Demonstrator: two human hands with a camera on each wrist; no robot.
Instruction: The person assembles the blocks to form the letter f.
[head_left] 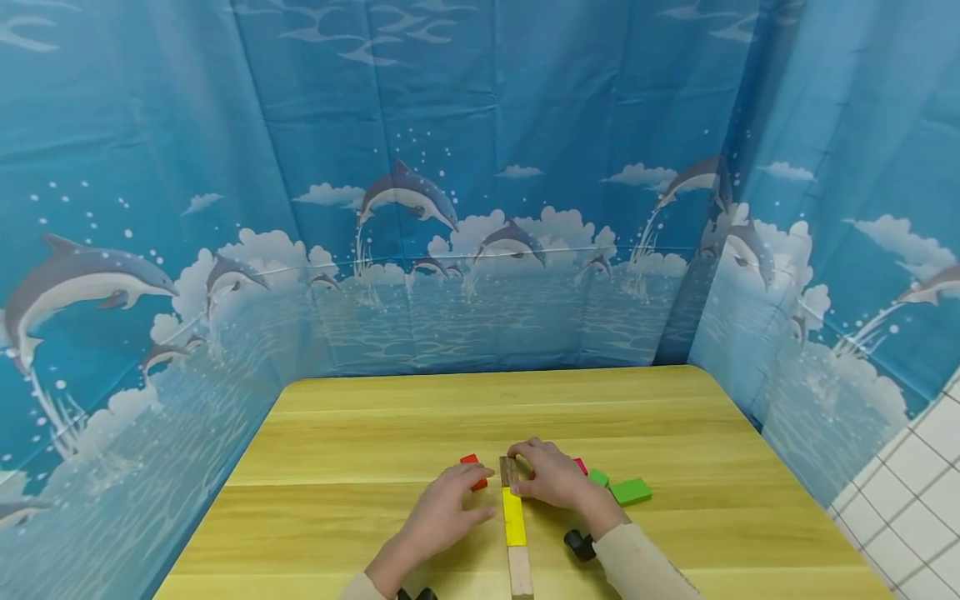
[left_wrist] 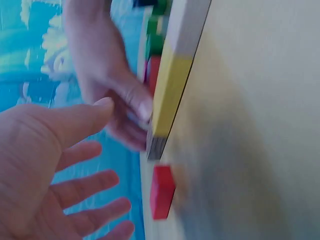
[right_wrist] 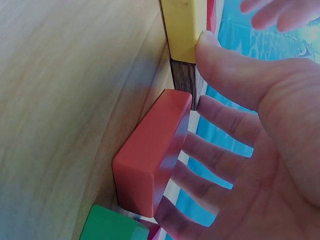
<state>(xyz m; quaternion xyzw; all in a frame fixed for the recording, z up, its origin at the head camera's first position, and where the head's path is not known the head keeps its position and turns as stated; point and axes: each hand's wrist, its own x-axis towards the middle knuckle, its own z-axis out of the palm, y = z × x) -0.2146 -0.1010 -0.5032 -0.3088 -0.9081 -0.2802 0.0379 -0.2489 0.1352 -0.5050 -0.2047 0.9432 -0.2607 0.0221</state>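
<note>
A straight row of blocks runs away from me: a pale wooden block (head_left: 519, 573), a yellow block (head_left: 513, 518) and, at the far end, a dark brown block (head_left: 509, 472). My right hand (head_left: 553, 477) spans the brown block, index fingertip at its far end and thumb at the joint with the yellow one. Beneath that hand's fingers lies a red block (right_wrist: 145, 155), hidden in the head view. To the left of the row, my left hand (head_left: 444, 515) holds nothing, its fingers spread. Another red block (head_left: 474, 472) shows just past its fingertips.
Two green blocks (head_left: 631, 492) and a pink block (head_left: 580, 466) lie to the right of my right hand. The wooden table (head_left: 360, 425) has a blue dolphin curtain (head_left: 480, 317) along its back. White wall tiles (head_left: 911, 492) show at the right.
</note>
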